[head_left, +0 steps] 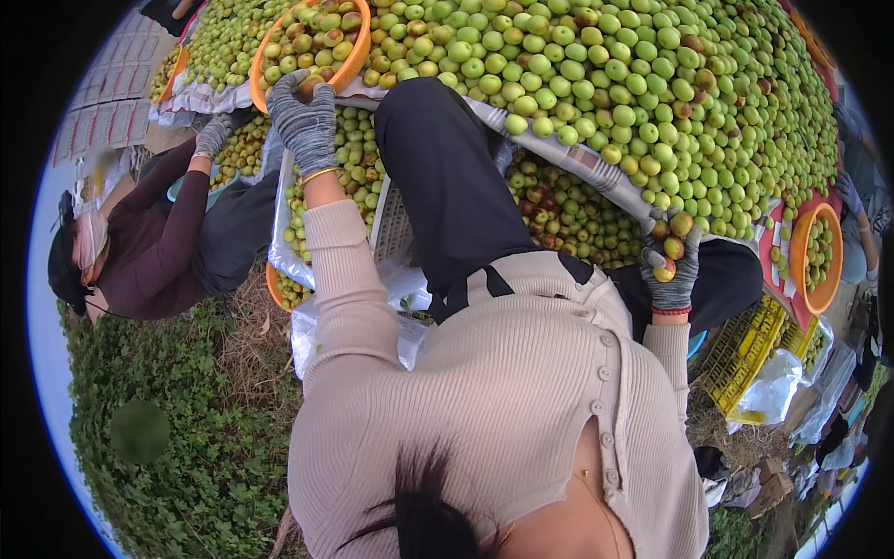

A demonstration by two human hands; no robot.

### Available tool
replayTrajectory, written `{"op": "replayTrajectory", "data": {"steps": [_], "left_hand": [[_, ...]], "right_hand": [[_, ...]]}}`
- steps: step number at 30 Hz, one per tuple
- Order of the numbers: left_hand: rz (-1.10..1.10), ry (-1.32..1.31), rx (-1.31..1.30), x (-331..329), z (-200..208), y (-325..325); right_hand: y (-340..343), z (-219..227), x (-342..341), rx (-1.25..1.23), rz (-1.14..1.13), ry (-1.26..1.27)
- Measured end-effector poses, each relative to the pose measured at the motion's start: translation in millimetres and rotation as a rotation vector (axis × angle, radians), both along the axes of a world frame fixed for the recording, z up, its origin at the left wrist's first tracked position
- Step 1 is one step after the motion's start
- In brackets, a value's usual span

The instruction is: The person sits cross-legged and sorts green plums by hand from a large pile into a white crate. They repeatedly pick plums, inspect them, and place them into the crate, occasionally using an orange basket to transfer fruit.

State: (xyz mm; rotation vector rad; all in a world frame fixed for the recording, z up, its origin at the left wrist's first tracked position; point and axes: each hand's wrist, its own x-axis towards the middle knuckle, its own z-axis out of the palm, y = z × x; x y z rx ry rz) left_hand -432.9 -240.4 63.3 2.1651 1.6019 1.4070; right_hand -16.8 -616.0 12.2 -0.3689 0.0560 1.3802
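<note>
While fruits (672, 248) fill the right hand (672, 279), the left hand (306, 123) holds one (310, 87).

Leafy green plants (186, 466) grow on the left, near a person (154, 247) in a dark hat (62, 256), and a yellow crate (748, 347) touches shiny plastic (771, 387)

Fruit by the left fingers (287, 86): one (308, 88) against them
Fruit in the right fingers (692, 246): four (673, 248) in sight; others may be hidden
Heaped fruit (577, 70) beyond both hands' fingers: too many to count
Orange baskets (364, 42): at least four, one just by the left fingers, another well right of the right fingers
Yellow crates (742, 359): at least two, right of the right fingers
Bracelets (670, 310): two, one behind each hand's fingers
Co-workers (154, 238): at least two, one left of the left fingers, another far right of the right
</note>
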Motion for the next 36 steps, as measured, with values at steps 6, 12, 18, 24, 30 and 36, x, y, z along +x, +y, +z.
{"op": "replayTrajectory", "data": {"steps": [6, 12, 18, 24, 30, 36], "left_hand": [[0.307, 0.551, -0.467, -83.4, -26.9, -21.4], [-0.409, -0.200, -0.524, 66.1, -16.0, -69.1], [-1.087, 0.584, -0.976, 165.8, -84.8, -122.8], [-0.582, 0.675, -0.919, 145.7, -116.6, -113.7], [-0.373, 0.869, -1.096, 111.3, -190.3, -127.6], [-0.477, 0.943, -1.201, 82.5, -264.2, -157.3]], "right_hand": [[-11.9, -3.9, 21.2, -0.026, -0.132, -0.056], [-27.7, -17.2, 13.3, -0.386, 0.174, -0.441], [10.4, -103.2, -23.4, -0.875, 0.468, -0.901], [10.7, -176.2, -38.6, -1.044, 0.290, -1.398], [-15.1, -188.0, -38.7, -1.041, -0.242, -1.739], [-49.0, -173.2, -51.7, -0.960, -0.408, -1.274]]}}
